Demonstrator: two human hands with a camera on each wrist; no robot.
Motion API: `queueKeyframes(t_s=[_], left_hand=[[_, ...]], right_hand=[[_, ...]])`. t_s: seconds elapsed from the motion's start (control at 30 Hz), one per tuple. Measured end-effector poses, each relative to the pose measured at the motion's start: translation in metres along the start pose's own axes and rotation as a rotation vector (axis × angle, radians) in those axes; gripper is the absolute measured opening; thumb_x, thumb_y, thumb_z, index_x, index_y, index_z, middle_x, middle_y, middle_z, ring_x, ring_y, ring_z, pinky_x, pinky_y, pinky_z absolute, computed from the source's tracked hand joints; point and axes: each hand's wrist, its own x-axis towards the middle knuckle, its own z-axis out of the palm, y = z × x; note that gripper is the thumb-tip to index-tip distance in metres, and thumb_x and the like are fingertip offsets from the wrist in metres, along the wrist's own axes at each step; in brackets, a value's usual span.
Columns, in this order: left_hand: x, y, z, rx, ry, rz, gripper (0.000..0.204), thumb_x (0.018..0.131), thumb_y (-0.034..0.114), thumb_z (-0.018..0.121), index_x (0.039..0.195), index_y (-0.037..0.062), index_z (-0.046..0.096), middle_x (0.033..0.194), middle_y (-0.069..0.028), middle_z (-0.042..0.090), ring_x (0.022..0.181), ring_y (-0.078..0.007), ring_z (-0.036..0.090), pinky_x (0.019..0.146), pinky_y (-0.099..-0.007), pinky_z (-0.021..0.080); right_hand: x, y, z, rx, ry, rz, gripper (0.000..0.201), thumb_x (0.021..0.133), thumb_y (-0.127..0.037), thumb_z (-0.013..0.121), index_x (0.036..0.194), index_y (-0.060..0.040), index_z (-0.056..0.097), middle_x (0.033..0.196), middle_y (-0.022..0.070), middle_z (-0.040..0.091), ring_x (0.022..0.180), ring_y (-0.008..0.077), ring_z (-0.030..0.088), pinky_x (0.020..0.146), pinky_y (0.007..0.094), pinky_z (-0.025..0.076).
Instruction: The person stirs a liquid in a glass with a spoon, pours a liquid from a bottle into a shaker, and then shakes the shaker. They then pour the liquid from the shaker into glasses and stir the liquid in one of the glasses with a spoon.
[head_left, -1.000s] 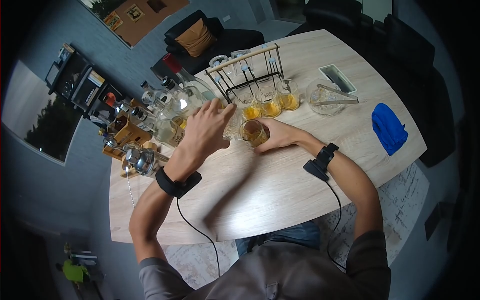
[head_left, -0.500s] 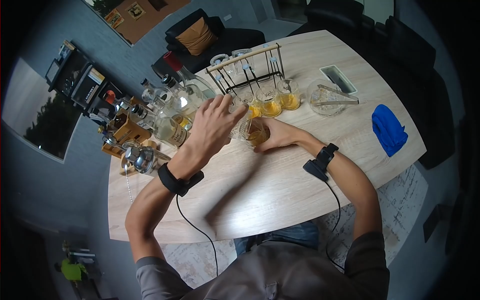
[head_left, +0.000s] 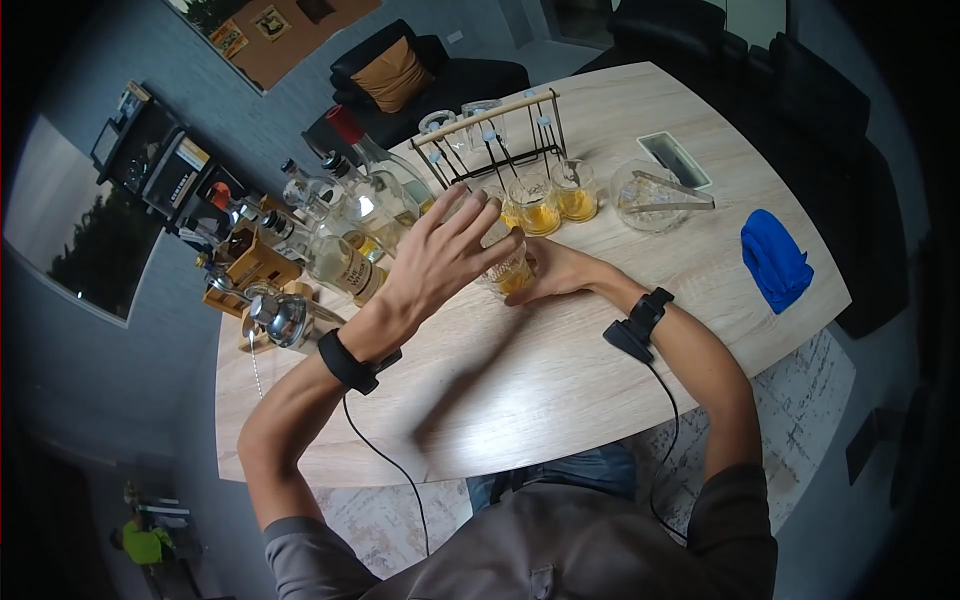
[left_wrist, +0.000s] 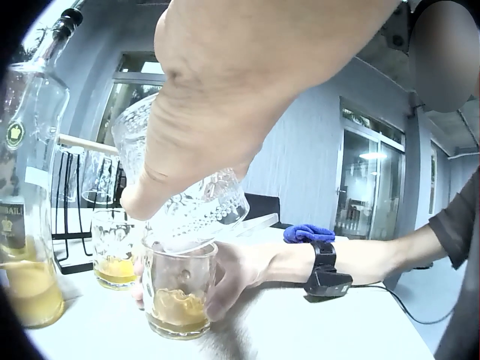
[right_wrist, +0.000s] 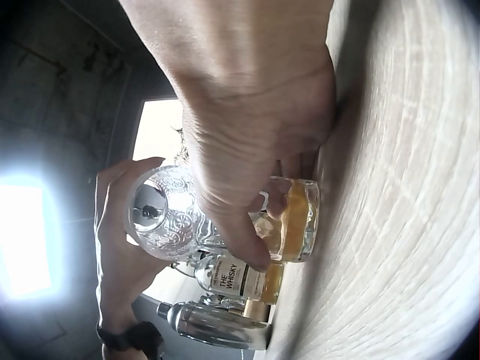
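My left hand grips a clear, patterned glass vessel, tilted far over. Its lip sits right at the rim of a drinking glass with amber liquid in the bottom. Low around that drinking glass, my right hand holds it upright at the table, thumb on the near side in the right wrist view. The patterned vessel overlaps the space above the drinking glass there. Just beyond my hands stand other glasses with yellow liquid, among them one glass and another glass.
Several bottles, including a whisky bottle, crowd the left side near a metal shaker. Behind the glasses stands a rack with hanging glasses. Toward the right are a glass bowl, tongs across it, and a blue cloth.
My left hand has moved right and turned over, tipping the patterned vessel above the drinking glass. My right hand stays in place around the drinking glass.
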Motion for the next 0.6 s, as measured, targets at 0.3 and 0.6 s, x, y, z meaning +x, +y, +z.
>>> queueKeyframes(t_s=[0.3,0.6], left_hand=[[0.0,0.0004,-0.0037,0.057,-0.021,0.055,0.064,0.082,0.012,0.072,0.137,0.035,0.049,0.138,-0.0073,0.05,0.134,-0.0251,0.047,0.122,-0.0441,0.034],[0.0009,0.0001,-0.0031,0.061,-0.031,0.049,0.065,0.082,0.009,0.074,0.136,0.036,0.05,0.137,-0.0056,0.05,0.133,-0.0241,0.047,0.121,-0.0437,0.036]], right_hand=[[-0.0019,-0.0073,0.0005,-0.09,0.033,0.015,0.077,0.07,-0.016,0.09,0.132,0.0064,0.05,0.123,0.0166,0.064,0.112,0.0235,0.06,0.101,0.0342,0.048],[-0.0024,-0.0068,0.0009,-0.017,0.016,0.041,0.08,0.069,-0.017,0.09,0.133,0.0063,0.049,0.126,0.0172,0.062,0.115,0.0247,0.059,0.103,0.0351,0.046]])
